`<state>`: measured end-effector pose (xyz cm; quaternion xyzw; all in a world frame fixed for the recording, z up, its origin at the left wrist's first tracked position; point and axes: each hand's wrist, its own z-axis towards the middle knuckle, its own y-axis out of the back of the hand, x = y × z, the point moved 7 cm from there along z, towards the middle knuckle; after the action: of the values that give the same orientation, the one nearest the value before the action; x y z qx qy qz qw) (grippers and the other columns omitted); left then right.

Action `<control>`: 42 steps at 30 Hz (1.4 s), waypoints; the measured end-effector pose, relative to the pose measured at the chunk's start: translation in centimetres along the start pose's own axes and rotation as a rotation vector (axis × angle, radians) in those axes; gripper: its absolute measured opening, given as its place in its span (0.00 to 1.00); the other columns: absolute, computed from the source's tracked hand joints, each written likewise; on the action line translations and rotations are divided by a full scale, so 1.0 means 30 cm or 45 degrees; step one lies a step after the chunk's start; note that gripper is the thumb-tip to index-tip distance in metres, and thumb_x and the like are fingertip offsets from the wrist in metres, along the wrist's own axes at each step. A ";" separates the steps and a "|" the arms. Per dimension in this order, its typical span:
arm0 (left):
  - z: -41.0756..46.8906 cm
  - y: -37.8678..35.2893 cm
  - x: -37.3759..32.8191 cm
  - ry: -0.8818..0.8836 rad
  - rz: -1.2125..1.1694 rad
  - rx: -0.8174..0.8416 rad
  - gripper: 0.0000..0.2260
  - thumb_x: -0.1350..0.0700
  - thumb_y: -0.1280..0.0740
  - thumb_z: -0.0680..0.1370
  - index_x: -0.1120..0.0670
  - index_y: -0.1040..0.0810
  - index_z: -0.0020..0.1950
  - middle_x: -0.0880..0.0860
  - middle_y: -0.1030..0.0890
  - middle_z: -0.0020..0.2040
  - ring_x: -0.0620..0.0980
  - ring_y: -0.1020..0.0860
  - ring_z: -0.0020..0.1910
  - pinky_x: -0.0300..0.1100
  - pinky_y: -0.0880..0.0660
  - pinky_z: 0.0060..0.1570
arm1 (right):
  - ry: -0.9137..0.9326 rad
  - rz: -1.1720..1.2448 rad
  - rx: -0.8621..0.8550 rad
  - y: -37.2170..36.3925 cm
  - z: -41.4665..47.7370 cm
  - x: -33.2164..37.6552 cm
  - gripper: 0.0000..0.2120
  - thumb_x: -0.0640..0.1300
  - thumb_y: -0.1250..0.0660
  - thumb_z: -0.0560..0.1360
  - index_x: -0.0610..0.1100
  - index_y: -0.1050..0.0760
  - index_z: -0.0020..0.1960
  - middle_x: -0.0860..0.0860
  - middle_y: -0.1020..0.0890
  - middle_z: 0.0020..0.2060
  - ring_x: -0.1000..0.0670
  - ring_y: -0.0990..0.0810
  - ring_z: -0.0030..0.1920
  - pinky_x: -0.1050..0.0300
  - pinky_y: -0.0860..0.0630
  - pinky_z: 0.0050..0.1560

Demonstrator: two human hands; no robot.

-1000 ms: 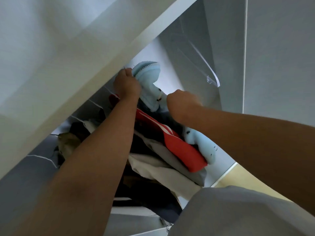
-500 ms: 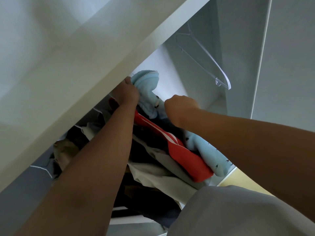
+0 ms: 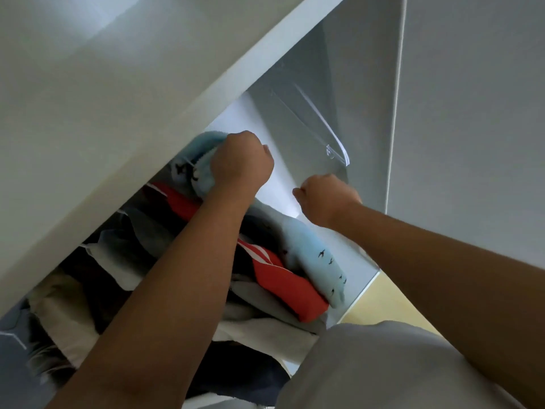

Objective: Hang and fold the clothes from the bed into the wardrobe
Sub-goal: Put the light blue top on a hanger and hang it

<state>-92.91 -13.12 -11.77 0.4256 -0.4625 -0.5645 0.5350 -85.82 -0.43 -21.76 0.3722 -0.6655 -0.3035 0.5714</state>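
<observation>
Our left hand curled tight on blue shirt top; right hand, at its 4 o'clock, fisted, holding nothing we can see.

Yellow floor shows at lower right.

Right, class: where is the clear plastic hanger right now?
In the head view, the clear hanger hangs inside the wardrobe, upper right, just above the right hand.
</observation>
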 end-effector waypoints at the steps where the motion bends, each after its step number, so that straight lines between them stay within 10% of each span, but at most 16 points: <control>1: 0.004 -0.037 -0.038 -0.013 -0.128 0.073 0.16 0.48 0.38 0.80 0.59 0.23 0.43 0.59 0.16 0.45 0.60 0.19 0.44 0.45 0.26 0.41 | -0.058 0.025 -0.023 0.011 -0.017 -0.050 0.19 0.56 0.47 0.84 0.45 0.26 0.46 0.45 0.20 0.46 0.41 0.20 0.45 0.50 0.21 0.47; 10: 0.156 -0.305 -0.319 0.391 -1.383 0.356 0.15 0.51 0.31 0.80 0.57 0.20 0.35 0.52 0.18 0.28 0.55 0.17 0.30 0.49 0.16 0.40 | -0.258 0.137 -0.168 0.113 -0.154 -0.308 0.21 0.56 0.45 0.84 0.49 0.35 0.35 0.49 0.25 0.36 0.40 0.22 0.42 0.54 0.27 0.41; 22: 0.192 -0.286 -0.310 0.400 -1.370 0.043 0.11 0.64 0.33 0.78 0.58 0.19 0.37 0.51 0.20 0.25 0.48 0.20 0.23 0.43 0.18 0.30 | -0.279 0.167 -0.279 0.212 -0.216 -0.362 0.21 0.56 0.44 0.84 0.49 0.32 0.35 0.48 0.23 0.36 0.40 0.23 0.40 0.54 0.26 0.39; 28: 0.156 -0.206 -0.311 0.401 -1.473 -0.070 0.09 0.60 0.32 0.81 0.58 0.20 0.40 0.52 0.20 0.28 0.45 0.21 0.22 0.37 0.20 0.30 | -0.230 0.168 -0.275 0.234 -0.228 -0.329 0.17 0.56 0.44 0.84 0.48 0.21 0.51 0.46 0.18 0.45 0.41 0.20 0.44 0.50 0.20 0.45; 42: -0.184 -0.164 -0.370 0.578 -1.933 0.027 0.12 0.61 0.31 0.80 0.62 0.20 0.37 0.52 0.19 0.28 0.51 0.17 0.30 0.40 0.19 0.37 | -0.055 0.234 -0.295 0.271 -0.312 -0.330 0.20 0.53 0.44 0.85 0.48 0.34 0.74 0.44 0.22 0.62 0.39 0.21 0.59 0.44 0.22 0.57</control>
<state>-87.83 -2.43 -17.90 0.7344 0.0693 -0.6703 0.0808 -77.11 12.48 -18.78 0.2346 -0.6694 -0.3324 0.6216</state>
